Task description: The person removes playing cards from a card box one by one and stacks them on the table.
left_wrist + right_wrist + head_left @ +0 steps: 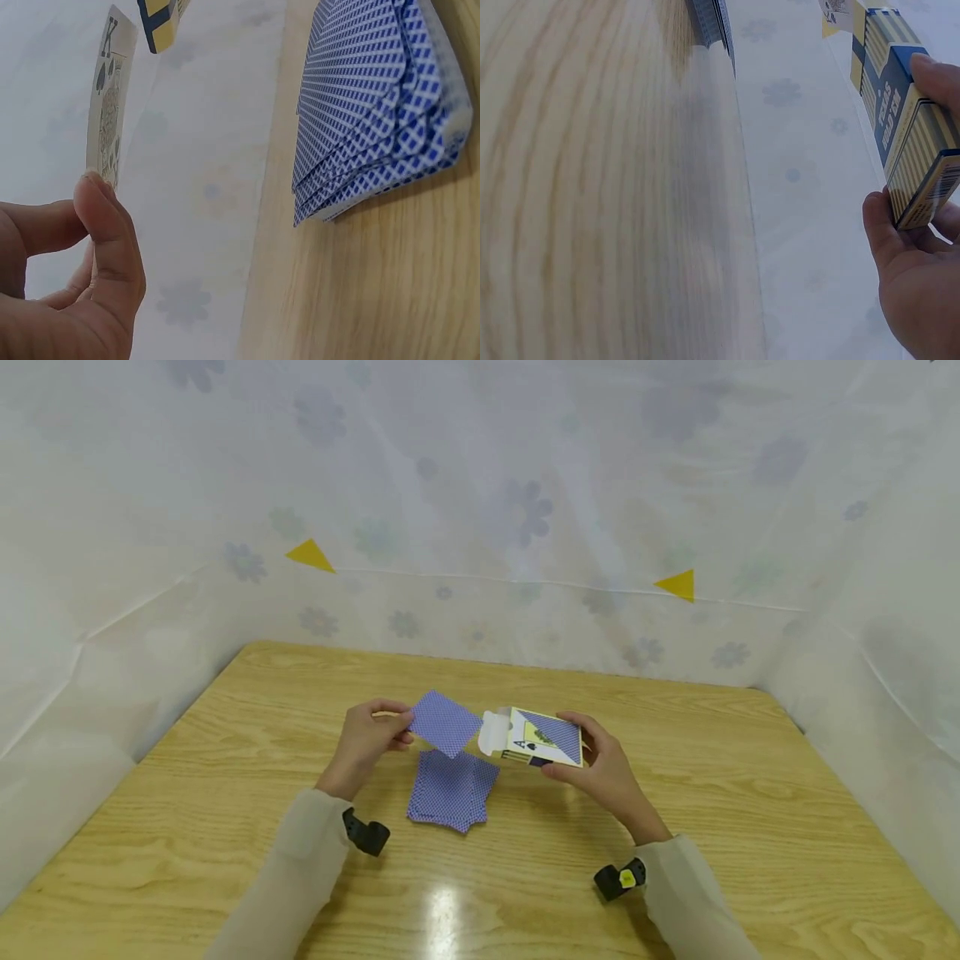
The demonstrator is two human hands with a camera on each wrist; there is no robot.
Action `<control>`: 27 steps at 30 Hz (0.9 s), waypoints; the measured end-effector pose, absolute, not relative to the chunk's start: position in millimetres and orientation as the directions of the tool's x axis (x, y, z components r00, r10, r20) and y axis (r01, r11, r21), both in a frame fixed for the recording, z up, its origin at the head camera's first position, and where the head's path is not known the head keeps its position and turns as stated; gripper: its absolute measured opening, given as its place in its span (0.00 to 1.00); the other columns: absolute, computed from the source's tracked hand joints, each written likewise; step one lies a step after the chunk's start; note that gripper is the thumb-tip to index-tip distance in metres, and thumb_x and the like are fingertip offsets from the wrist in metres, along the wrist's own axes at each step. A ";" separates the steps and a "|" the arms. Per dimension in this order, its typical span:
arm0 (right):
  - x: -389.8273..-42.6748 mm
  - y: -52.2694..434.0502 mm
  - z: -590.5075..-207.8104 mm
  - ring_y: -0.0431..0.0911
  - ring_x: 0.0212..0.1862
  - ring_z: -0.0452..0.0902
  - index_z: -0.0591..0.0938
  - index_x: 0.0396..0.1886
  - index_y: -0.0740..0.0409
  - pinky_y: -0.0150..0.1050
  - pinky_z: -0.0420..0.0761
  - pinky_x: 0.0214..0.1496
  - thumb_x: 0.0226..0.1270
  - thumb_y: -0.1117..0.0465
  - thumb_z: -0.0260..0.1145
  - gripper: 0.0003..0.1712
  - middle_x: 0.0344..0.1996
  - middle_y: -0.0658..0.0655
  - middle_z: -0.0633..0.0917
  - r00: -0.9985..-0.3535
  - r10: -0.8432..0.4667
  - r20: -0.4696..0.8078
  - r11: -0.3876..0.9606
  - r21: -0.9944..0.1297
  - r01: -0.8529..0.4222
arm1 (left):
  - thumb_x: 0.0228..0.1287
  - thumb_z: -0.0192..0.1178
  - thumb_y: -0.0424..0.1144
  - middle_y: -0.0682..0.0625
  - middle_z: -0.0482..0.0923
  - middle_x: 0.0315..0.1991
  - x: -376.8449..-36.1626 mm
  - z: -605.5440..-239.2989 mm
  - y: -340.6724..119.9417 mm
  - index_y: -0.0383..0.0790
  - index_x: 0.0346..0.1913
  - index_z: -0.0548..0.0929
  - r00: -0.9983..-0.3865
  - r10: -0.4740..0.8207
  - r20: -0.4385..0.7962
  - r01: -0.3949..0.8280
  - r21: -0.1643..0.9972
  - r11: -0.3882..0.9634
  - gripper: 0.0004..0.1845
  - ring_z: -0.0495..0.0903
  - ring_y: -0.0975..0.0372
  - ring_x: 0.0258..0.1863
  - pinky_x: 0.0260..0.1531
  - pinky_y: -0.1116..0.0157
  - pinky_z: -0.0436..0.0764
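My left hand (363, 737) pinches one playing card (444, 722) between thumb and fingers, above the table. Its blue-patterned back shows in the head view; in the left wrist view the face reads as a king of spades (109, 120). With my right hand (609, 772) I grip a card box (546, 737), its white end flap (492, 733) unfolded toward the card. The right wrist view shows the box's blue and striped side (891, 97) with lettering. A loosely squared stack of blue-backed cards (450, 789) lies on the table below and between both hands. How full the box is stays hidden.
The wooden table (225, 760) carries the stack. White flowered sheeting (480, 485) hangs behind the table and along both sides. Two yellow triangles (678, 585) sit on the back sheet. Each wrist wears a black strap device (367, 833).
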State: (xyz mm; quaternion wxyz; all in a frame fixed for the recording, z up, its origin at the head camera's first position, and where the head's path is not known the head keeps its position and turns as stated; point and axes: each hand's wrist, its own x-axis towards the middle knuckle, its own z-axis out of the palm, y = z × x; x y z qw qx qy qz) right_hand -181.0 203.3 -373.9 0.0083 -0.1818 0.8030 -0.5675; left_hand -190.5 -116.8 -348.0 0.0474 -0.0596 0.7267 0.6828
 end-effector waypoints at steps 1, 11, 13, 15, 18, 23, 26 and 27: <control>-181.3 203.6 -374.2 0.36 0.51 0.72 0.66 0.67 0.60 0.24 0.74 0.50 0.55 0.68 0.72 0.40 0.59 0.64 0.72 -0.933 -0.302 0.196 0.290 -0.913 -0.286 | 0.68 0.55 0.31 0.55 0.80 0.24 -191.2 -348.6 -117.1 0.25 0.53 0.74 -0.988 -0.034 -0.152 -0.153 0.987 0.055 0.15 0.79 0.69 0.22 0.28 0.71 0.82; -181.9 205.3 -375.7 0.36 0.50 0.72 0.65 0.68 0.60 0.24 0.75 0.49 0.54 0.67 0.73 0.42 0.60 0.63 0.71 -0.933 -0.302 0.194 0.276 -0.919 -0.280 | 0.69 0.55 0.31 0.53 0.79 0.28 -192.5 -350.6 -121.6 0.22 0.53 0.76 -0.985 -0.101 -0.139 -0.146 0.987 0.066 0.16 0.77 0.70 0.22 0.27 0.74 0.80; -181.5 205.1 -375.9 0.36 0.50 0.72 0.65 0.68 0.60 0.24 0.75 0.49 0.54 0.67 0.73 0.42 0.59 0.63 0.72 -0.932 -0.303 0.200 0.275 -0.918 -0.286 | 0.68 0.55 0.31 0.52 0.79 0.29 -192.4 -351.9 -122.4 0.21 0.52 0.76 -0.986 -0.089 -0.140 -0.148 0.986 0.080 0.15 0.77 0.70 0.22 0.28 0.74 0.81; -181.4 204.8 -376.1 0.36 0.50 0.72 0.65 0.67 0.61 0.24 0.75 0.49 0.54 0.67 0.73 0.41 0.59 0.63 0.72 -0.930 -0.303 0.208 0.273 -0.916 -0.294 | 0.68 0.55 0.31 0.51 0.79 0.29 -192.2 -353.3 -122.2 0.22 0.51 0.77 -0.987 -0.075 -0.140 -0.148 0.982 0.116 0.15 0.77 0.69 0.23 0.29 0.72 0.81; -181.7 204.4 -376.3 0.36 0.50 0.72 0.65 0.67 0.61 0.25 0.76 0.49 0.54 0.67 0.72 0.41 0.59 0.64 0.72 -0.928 -0.306 0.211 0.274 -0.915 -0.298 | 0.67 0.57 0.32 0.49 0.81 0.31 -192.8 -356.7 -120.6 0.23 0.49 0.80 -0.990 -0.052 -0.133 -0.141 0.971 0.193 0.14 0.77 0.69 0.23 0.29 0.71 0.81; -182.3 205.0 -376.5 0.36 0.50 0.72 0.65 0.67 0.62 0.25 0.75 0.49 0.55 0.67 0.72 0.41 0.60 0.65 0.71 -0.931 -0.308 0.196 0.279 -0.917 -0.286 | 0.66 0.58 0.31 0.46 0.83 0.31 -194.8 -363.0 -113.6 0.26 0.45 0.83 -0.992 -0.027 -0.127 -0.129 0.946 0.297 0.11 0.77 0.68 0.22 0.30 0.67 0.82; -182.4 205.5 -376.8 0.36 0.51 0.72 0.65 0.68 0.63 0.25 0.75 0.49 0.55 0.68 0.72 0.41 0.60 0.66 0.71 -0.931 -0.308 0.198 0.282 -0.915 -0.288 | 0.65 0.59 0.31 0.46 0.82 0.29 -196.0 -366.2 -108.9 0.27 0.42 0.84 -0.992 -0.007 -0.126 -0.122 0.935 0.332 0.09 0.76 0.67 0.22 0.29 0.66 0.81; -182.3 205.5 -376.9 0.36 0.51 0.72 0.64 0.68 0.63 0.24 0.75 0.49 0.55 0.68 0.72 0.41 0.60 0.65 0.71 -0.931 -0.307 0.197 0.281 -0.916 -0.286 | 0.65 0.59 0.31 0.45 0.82 0.29 -196.5 -367.5 -107.8 0.27 0.41 0.84 -0.992 0.004 -0.122 -0.113 0.930 0.348 0.09 0.76 0.66 0.22 0.29 0.66 0.81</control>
